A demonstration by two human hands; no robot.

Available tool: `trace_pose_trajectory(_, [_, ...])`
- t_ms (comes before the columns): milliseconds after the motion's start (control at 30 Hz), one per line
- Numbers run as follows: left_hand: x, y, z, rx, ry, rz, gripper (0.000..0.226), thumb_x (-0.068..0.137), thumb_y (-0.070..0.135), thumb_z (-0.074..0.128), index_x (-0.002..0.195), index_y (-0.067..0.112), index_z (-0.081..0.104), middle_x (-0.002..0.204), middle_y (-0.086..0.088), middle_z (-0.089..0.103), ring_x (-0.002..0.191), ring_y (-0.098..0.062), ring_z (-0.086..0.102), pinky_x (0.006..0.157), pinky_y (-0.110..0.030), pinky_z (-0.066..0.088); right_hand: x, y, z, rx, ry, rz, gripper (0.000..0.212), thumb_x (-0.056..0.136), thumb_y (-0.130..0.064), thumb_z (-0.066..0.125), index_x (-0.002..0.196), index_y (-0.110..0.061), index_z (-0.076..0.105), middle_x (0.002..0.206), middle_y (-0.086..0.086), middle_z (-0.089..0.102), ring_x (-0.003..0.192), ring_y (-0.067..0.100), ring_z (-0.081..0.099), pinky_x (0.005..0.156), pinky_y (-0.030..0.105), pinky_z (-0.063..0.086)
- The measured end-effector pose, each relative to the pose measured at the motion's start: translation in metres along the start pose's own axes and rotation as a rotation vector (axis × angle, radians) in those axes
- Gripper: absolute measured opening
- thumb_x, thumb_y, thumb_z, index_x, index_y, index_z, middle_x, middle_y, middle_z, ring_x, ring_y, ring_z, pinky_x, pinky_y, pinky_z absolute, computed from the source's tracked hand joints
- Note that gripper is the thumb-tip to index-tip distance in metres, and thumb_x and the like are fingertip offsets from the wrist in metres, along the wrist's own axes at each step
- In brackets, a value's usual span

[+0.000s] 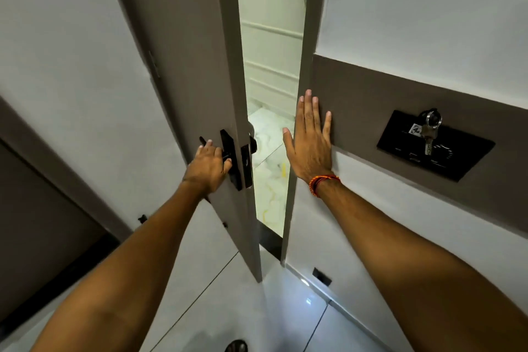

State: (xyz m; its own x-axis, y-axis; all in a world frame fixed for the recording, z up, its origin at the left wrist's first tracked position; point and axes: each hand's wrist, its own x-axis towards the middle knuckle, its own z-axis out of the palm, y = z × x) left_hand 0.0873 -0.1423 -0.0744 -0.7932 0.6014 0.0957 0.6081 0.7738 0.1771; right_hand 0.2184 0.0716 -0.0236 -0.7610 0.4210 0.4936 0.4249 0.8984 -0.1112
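A person works a door (197, 66) at a white-walled entry. At the left the left hand (210, 167) grasps the black handle (232, 174) near the door's free edge, fingers curled round the lever. The door stands upright, its long axis vertical, hinged at its left edge; the free edge, with the latch, points toward the person, leaving a narrow gap that shows a pale marbled floor (271, 151) beyond. To the right of the gap the right hand (310, 146), a red thread band (324, 183) at the wrist, lies flat with straight fingers on the wall (400, 23), holding nothing, at the edge by the frame. Farther right, keys (428, 131) hang on a black panel (445, 157). The door appears to be mid-swing, though in which direction cannot be told; going through would call for a steady pull on the handle toward the person, the braced palm giving balance.
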Motion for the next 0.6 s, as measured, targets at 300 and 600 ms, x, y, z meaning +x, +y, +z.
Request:
trace_pose_trajectory(300, [-0.055, 0.001, -0.009, 0.167, -0.021, -0.204, 0.062, 0.107, 0.037, 0.023, 0.157, 0.005, 0.009, 0.167, -0.015, 0.006, 0.155, -0.029, 0.002, 0.126, -0.05, 0.007, -0.025, -0.002, 0.005, 0.066, -0.067, -0.148, 0.075, 0.109, -0.045, 0.031, 0.167, -0.005, 0.007, 0.176, 0.015, 0.001, 0.164, 0.029, 0.005, 0.132, 0.055, 0.012])
trace_pose_trajectory(600, [-0.081, -0.012, -0.022, 0.161, -0.036, -0.322, 0.061, 0.107, 0.037, 0.019, 0.158, 0.007, 0.004, 0.168, -0.012, -0.001, 0.155, -0.026, -0.002, 0.126, -0.051, 0.004, -0.018, -0.055, 0.016, 0.146, -0.124, -0.293, 0.072, 0.11, -0.048, 0.027, 0.167, -0.008, 0.009, 0.176, 0.012, 0.0, 0.164, 0.028, 0.003, 0.133, 0.051, 0.01])
